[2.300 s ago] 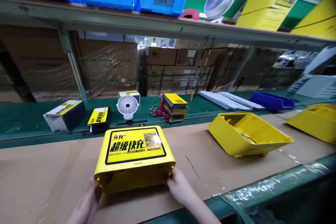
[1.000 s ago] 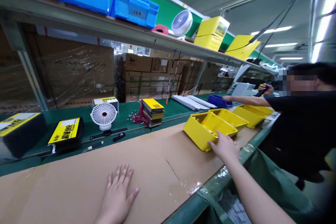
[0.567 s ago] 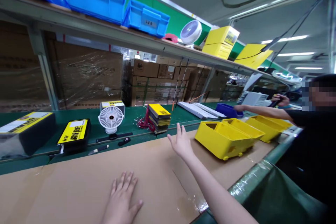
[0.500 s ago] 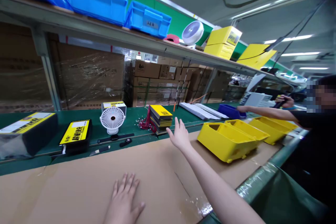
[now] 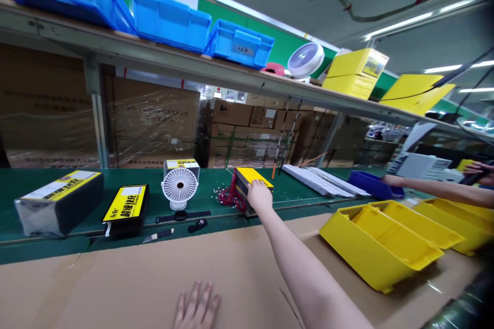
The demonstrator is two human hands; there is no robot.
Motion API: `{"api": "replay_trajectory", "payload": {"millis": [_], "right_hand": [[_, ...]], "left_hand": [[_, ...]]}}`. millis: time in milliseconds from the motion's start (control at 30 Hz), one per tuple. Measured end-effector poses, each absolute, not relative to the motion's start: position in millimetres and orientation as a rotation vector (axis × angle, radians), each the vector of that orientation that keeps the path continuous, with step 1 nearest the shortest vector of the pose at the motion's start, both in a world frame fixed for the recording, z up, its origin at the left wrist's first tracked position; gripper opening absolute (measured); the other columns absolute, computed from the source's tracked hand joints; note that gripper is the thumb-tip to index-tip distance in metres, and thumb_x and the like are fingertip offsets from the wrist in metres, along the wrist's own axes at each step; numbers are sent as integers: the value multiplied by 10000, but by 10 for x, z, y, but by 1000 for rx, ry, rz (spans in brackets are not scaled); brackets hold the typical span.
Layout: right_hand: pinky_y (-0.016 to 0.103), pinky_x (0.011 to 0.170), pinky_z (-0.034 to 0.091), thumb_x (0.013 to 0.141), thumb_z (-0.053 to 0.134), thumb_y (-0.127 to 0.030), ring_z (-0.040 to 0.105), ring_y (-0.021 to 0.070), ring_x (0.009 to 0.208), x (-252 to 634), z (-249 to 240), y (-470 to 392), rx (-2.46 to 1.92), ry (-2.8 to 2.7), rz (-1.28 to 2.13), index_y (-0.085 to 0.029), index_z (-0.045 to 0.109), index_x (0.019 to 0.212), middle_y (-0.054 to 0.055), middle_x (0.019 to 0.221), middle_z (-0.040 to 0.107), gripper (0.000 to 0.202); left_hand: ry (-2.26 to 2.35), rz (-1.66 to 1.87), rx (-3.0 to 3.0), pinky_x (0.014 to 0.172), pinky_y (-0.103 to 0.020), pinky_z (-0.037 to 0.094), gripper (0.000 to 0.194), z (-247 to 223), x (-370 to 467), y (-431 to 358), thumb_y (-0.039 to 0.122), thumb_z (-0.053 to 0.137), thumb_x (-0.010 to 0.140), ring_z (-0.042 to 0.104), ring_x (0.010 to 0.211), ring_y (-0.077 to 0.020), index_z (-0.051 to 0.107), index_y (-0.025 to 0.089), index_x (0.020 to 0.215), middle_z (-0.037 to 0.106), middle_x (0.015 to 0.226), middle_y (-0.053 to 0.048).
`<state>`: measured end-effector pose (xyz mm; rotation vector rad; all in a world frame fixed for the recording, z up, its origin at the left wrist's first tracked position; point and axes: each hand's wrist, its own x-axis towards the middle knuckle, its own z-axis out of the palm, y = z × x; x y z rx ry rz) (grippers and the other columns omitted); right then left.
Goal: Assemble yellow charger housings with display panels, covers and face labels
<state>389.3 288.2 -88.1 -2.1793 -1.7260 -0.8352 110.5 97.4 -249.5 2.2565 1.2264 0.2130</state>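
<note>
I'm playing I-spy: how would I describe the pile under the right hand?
Find the green workbench beyond the brown cardboard sheet. On it, right of the round white fan, the person's right hand touches a stack of yellow-topped panels. Unlike its neighbours, it has red wires bunched at its left.

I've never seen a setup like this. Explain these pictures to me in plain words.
There is no machine: these are a person's bare hands, and every picture comes from one camera worn on that person's head, looking forward and down. The left hand lies open, palm down, on brown cardboard. The right hand reaches to a stack of yellow-topped panels; its fingers touch the top, but whether they grip anything is hard to tell. Red wires bunch beside the stack. On the green bench stand a small white fan and dark boxes with yellow labels. Yellow shells sit to the right.
</note>
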Motion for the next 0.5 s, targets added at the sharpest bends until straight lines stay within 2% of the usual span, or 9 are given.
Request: {"api": "replay_trajectory", "payload": {"millis": [233,400,500], "right_hand": [[417,873,448,870,527,-341,549,205,1007,3911,-874,2877,-2172,-1765,-923,-117,550,1079,93,1106,562,307],[402,848,468,869,532,-330,561,198,983,3927,-838,2896,-2196,-1820,-921,-115,550,1078,92,1092,569,300],[387,821,485,873,528,-332,572,187,953,3910,-798,2911,-2240,-1839,-905,-122,549,1081,86,1081,574,296]], "left_hand": [[1188,194,2255,1057,-658,16,633,-2453,1083,978,643,325,800,49,1355,-347,176,396,1364,118,1470,36],[1175,160,2254,1060,-645,-2,612,-2377,1075,962,612,275,828,22,1358,-334,174,356,1374,104,1476,14],[1166,180,2277,1068,-633,1,653,-2344,1060,930,628,318,809,17,1360,-336,170,345,1379,101,1480,12]]}}
